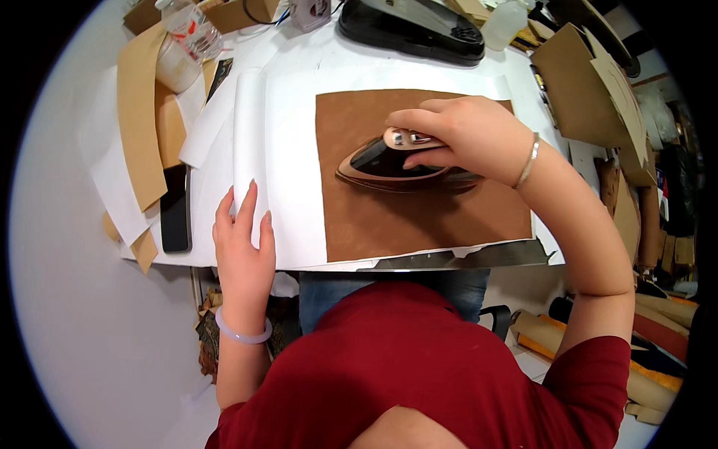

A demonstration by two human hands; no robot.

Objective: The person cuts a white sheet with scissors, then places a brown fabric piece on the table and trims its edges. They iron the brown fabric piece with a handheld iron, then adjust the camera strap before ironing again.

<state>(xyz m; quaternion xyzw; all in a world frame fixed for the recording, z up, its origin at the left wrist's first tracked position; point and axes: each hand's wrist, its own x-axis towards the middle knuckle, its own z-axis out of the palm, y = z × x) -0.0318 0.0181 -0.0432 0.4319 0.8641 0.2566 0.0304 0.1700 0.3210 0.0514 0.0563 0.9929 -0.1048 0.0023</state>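
My right hand (471, 138) is wrapped round the handle of a black and copper-coloured clothes iron (370, 163). The iron lies flat on a brown square sheet (419, 224), leather or fabric, I cannot tell which; its tip points left. White paper (292, 165) shows beneath the sheet along its left side. At the left, my left hand (248, 243) rests near the table's front edge with its fingers spread, holding nothing. Its fingertips touch the lower end of a long white paper roll or fold (249, 127).
A black phone (176, 217) and tan card strips (140, 112) lie at the left. A black iron-shaped base (411, 30), a clear plastic bottle (188, 28) and a translucent bottle (505, 26) stand along the back. An open cardboard box (580, 93) sits at the right.
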